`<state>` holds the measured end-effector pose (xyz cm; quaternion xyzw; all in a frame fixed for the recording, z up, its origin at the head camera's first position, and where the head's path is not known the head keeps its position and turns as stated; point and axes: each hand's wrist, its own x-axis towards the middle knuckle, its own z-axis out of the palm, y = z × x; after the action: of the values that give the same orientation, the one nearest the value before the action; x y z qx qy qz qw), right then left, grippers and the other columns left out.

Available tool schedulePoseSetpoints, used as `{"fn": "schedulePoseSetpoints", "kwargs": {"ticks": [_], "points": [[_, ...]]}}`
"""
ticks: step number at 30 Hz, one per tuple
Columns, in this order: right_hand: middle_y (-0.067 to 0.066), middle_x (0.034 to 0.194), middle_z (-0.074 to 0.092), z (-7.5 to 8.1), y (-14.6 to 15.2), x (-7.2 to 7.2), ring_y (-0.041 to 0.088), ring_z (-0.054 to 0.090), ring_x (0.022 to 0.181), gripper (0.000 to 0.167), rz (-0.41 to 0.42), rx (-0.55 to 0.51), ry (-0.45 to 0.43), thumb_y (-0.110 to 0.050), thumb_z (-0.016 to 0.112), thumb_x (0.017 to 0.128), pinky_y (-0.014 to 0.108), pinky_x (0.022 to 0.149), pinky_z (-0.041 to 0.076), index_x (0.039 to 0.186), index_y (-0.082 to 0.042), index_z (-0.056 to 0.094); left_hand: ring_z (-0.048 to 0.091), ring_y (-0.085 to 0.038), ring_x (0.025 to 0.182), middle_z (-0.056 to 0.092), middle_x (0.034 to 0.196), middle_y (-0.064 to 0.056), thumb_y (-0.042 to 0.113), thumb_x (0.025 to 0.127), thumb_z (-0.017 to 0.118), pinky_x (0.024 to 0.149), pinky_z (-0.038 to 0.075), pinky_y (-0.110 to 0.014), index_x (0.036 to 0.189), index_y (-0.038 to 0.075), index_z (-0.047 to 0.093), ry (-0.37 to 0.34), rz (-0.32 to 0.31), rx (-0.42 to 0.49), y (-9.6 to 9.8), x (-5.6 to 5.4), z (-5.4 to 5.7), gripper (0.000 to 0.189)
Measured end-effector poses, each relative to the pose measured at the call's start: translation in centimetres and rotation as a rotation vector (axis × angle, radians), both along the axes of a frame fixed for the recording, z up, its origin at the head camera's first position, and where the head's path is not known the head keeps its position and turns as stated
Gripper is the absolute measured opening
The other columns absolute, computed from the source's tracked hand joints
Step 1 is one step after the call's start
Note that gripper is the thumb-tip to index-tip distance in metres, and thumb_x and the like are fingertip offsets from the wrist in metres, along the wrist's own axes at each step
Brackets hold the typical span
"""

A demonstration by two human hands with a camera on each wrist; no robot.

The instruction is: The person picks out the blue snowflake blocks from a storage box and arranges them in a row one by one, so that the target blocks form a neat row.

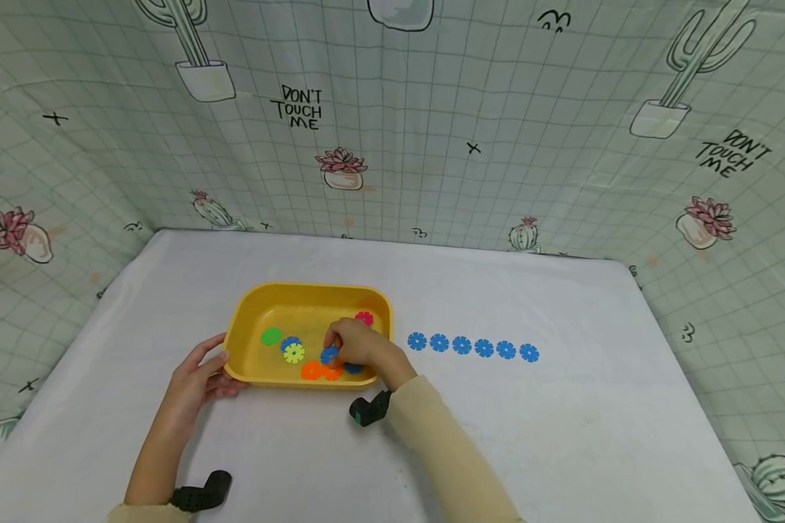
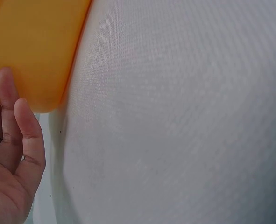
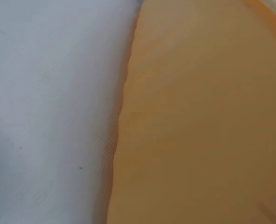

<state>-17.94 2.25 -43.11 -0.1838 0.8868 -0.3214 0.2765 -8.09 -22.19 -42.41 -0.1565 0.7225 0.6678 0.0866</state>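
A yellow plastic tray (image 1: 248,319) lies on the white-covered table. At its left end my left hand (image 1: 199,374) grips the wall; in the left wrist view that hand's fingers (image 2: 31,128) lie by the tray's outer side (image 2: 39,51). My right hand (image 1: 360,341) reaches over the tray's right part and pinches a blue notched disc (image 1: 329,354). Inside are a green disc (image 1: 271,335), a yellow-green disc (image 1: 294,354) overlapping a blue one, orange discs (image 1: 312,370) and a pink disc (image 1: 364,318). The right wrist view shows only the tray's side (image 3: 198,116), not the fingers.
To the right of the tray, several blue notched discs (image 1: 461,345) lie in a spaced row. A patterned grid cloth (image 1: 419,131) hangs behind and around the white table (image 1: 595,436). Each wrist wears a black camera mount (image 1: 203,494).
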Motion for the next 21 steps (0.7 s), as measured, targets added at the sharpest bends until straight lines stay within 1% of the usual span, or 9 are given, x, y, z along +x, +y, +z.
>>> {"fn": "schedulePoseSetpoints", "kwargs": {"ticks": [6,8,11,13,15,16,19,21], "points": [[0.000,0.080,0.047,0.1,0.0,0.0,0.013,0.046,0.078,0.020,0.036,0.032,0.032,-0.013,0.073,0.079,0.018,0.063,0.040,0.094,-0.012,0.060,0.067,-0.008,0.064,0.067,0.070,0.011,0.033,0.097,0.047,0.064,0.054,-0.021,0.138,0.014,0.035,0.010,-0.015,0.006,-0.2,0.0,0.0,0.047],[0.000,0.080,0.047,0.2,-0.1,0.0,0.013,0.046,0.077,0.020,0.050,0.036,0.041,-0.013,0.073,0.080,0.018,0.062,0.040,0.094,-0.013,0.059,0.067,-0.009,0.064,0.067,0.071,0.009,0.033,0.096,0.048,0.064,0.054,-0.021,0.138,0.014,0.036,0.019,-0.013,0.018,-0.3,-0.1,-0.3,0.047],[0.000,0.079,0.047,0.3,-0.1,-0.1,0.013,0.046,0.075,0.020,0.063,0.036,0.055,-0.013,0.072,0.080,0.018,0.061,0.040,0.094,-0.013,0.058,0.067,-0.010,0.065,0.068,0.072,0.009,0.035,0.096,0.049,0.064,0.054,-0.022,0.138,0.017,0.039,0.031,-0.021,0.021,-0.6,-0.2,-0.8,0.047],[0.001,0.078,0.046,0.3,-0.1,-0.1,0.014,0.046,0.074,0.020,0.062,0.031,0.058,-0.012,0.072,0.081,0.018,0.061,0.039,0.094,-0.013,0.057,0.067,-0.010,0.065,0.068,0.072,0.008,0.035,0.096,0.050,0.063,0.054,-0.022,0.137,0.018,0.040,0.034,-0.016,0.029,-0.7,-0.3,-1.0,0.046],[0.001,0.077,0.046,0.3,-0.2,0.0,0.014,0.046,0.073,0.019,0.056,0.024,0.056,-0.012,0.071,0.081,0.018,0.060,0.039,0.095,-0.014,0.057,0.067,-0.009,0.064,0.067,0.071,0.010,0.034,0.096,0.048,0.063,0.054,-0.021,0.137,0.018,0.038,0.018,-0.016,0.026,-0.7,-0.3,-0.7,0.045],[0.001,0.077,0.046,0.3,-0.2,0.0,0.014,0.046,0.072,0.018,0.053,0.021,0.055,-0.011,0.070,0.082,0.018,0.059,0.039,0.095,-0.014,0.058,0.067,-0.009,0.063,0.067,0.070,0.010,0.033,0.097,0.048,0.063,0.054,-0.021,0.137,0.018,0.038,0.008,-0.007,0.030,-0.6,-0.3,-0.5,0.044],[0.001,0.074,0.046,0.3,-0.2,0.1,0.013,0.046,0.069,0.013,0.041,0.014,0.052,-0.011,0.067,0.084,0.018,0.058,0.039,0.094,-0.014,0.058,0.066,-0.007,0.063,0.066,0.069,0.012,0.031,0.098,0.044,0.064,0.053,-0.020,0.139,0.016,0.034,-0.019,-0.014,0.016,-0.3,-0.2,0.2,0.044],[0.002,0.073,0.045,0.4,-0.1,0.1,0.013,0.045,0.067,0.010,0.032,-0.008,0.047,-0.010,0.065,0.086,0.018,0.057,0.038,0.093,-0.013,0.059,0.066,-0.007,0.063,0.065,0.068,0.012,0.030,0.098,0.044,0.064,0.053,-0.020,0.137,0.017,0.034,-0.022,-0.013,0.017,-0.2,-0.2,0.3,0.042]]}}
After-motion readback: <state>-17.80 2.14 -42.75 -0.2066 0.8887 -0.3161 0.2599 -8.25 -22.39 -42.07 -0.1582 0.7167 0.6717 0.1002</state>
